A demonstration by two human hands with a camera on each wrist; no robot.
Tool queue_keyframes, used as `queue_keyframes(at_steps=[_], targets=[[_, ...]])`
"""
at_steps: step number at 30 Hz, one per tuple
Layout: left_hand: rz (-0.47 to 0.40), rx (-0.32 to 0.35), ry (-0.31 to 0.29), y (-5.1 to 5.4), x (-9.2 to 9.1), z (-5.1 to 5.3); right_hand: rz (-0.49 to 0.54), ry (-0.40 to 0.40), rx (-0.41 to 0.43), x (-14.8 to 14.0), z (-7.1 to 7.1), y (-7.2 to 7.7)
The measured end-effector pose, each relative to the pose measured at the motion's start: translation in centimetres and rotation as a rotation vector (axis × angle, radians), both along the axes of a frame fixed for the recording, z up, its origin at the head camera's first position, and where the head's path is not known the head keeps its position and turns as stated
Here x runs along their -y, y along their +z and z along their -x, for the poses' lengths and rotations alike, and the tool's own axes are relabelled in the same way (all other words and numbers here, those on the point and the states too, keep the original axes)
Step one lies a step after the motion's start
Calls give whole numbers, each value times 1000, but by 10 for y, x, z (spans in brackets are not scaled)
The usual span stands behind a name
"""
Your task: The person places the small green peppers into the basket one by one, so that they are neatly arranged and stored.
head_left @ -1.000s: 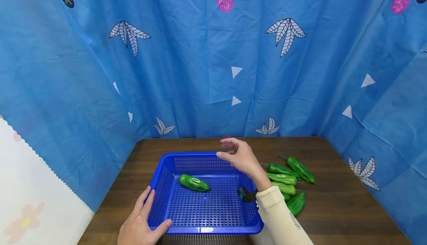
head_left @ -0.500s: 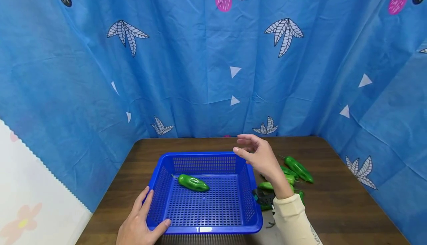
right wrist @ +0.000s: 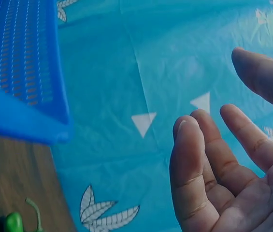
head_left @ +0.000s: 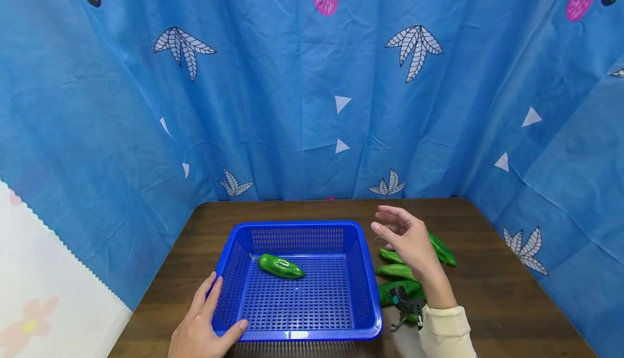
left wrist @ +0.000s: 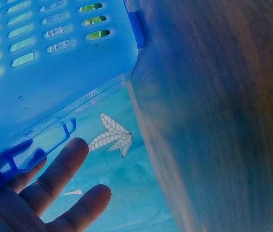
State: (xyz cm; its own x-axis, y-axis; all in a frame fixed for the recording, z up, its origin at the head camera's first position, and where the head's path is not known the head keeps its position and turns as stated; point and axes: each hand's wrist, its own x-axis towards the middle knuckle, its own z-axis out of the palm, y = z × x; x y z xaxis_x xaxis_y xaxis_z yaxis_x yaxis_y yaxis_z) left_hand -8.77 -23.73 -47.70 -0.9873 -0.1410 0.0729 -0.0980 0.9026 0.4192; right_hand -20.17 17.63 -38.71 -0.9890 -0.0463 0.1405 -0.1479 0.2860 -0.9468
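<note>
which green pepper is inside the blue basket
The single pepper lying in the back-left part of the blue basket; the other visible peppers lie outside it on the table, around the right hand.

a blue leaf-print curtain (head_left: 283, 103) hangs behind a wooden table (head_left: 502, 298).
</note>
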Motion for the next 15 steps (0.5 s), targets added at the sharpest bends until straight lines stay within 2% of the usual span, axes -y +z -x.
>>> queue_keyframes(at_steps=[8,15], targets=[[7,15,0,1,0,0,16,-97,3,-26,-13,-15],[16,-16,-5,-1,0,1,49,-256,42,-50,-27,-27]])
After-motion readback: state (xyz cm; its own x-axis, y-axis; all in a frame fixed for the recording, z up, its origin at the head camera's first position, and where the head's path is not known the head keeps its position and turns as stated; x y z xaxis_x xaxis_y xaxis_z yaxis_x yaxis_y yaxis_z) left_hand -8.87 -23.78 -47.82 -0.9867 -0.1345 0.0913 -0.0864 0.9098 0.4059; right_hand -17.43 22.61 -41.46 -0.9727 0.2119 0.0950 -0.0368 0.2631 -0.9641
